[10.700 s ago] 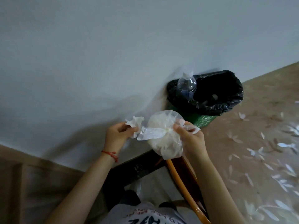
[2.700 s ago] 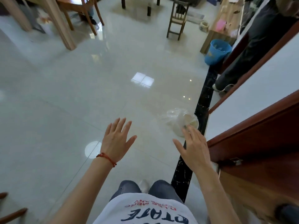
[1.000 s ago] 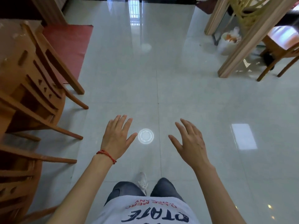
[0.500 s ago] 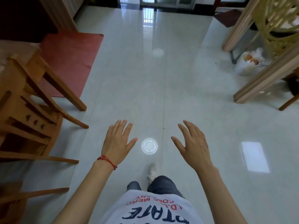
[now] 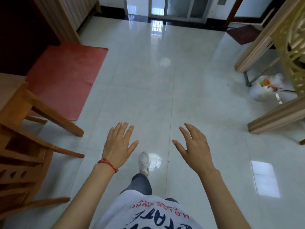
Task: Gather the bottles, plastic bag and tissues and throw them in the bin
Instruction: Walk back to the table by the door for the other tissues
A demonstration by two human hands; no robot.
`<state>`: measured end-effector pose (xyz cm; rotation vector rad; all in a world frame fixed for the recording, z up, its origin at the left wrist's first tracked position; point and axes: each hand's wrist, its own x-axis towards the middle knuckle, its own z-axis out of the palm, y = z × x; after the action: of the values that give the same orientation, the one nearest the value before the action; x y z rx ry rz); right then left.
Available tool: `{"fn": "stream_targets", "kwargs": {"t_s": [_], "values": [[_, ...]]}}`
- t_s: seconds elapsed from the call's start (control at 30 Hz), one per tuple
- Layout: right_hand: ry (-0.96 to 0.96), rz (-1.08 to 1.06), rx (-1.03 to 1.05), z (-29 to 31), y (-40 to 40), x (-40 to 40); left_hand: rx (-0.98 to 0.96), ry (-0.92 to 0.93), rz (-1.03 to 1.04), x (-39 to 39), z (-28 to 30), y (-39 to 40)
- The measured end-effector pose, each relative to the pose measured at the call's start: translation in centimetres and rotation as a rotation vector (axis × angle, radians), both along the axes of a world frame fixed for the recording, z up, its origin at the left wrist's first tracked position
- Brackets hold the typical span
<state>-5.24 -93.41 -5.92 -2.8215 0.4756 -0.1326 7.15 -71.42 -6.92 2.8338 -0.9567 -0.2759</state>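
My left hand (image 5: 119, 144) and my right hand (image 5: 195, 147) hover side by side over the shiny tiled floor, fingers spread and straight, both holding nothing. A white plastic bag (image 5: 264, 87) with orange and green contents lies on the floor at the right, beside a wooden table leg. No bin, bottle or tissue is in view.
Wooden chairs (image 5: 21, 129) crowd the left side, with a red mat (image 5: 66, 76) behind them. A wooden table frame (image 5: 277, 116) and a carved yellow chair (image 5: 293, 47) stand at the right. My white shoe (image 5: 144, 161) steps forward on the tiles. Glass doors (image 5: 165, 7) close the far end.
The view has moved forward along the floor; the chairs and bag have slid nearer and lower. My foot now covers part of the round ceiling-light reflection. Both hands stay empty.
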Motion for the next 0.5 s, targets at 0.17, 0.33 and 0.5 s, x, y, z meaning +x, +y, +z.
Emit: {"fn": "stream_targets", "kwargs": {"t_s": [0.17, 0.33, 0.5], "values": [[0.001, 0.001, 0.001, 0.2, -3.1, 9.7, -0.010, 0.002, -0.005, 9.7, 0.5, -3.4], [0.006, 0.001, 0.002, 0.5, -5.8, 17.9, -0.030, -0.014, 0.006, 18.0, 1.1, -6.1], [0.016, 0.026, -0.010, 0.3, -8.9, 24.9, -0.011, 0.026, 0.046, 24.2, 0.6, -9.0]]}}
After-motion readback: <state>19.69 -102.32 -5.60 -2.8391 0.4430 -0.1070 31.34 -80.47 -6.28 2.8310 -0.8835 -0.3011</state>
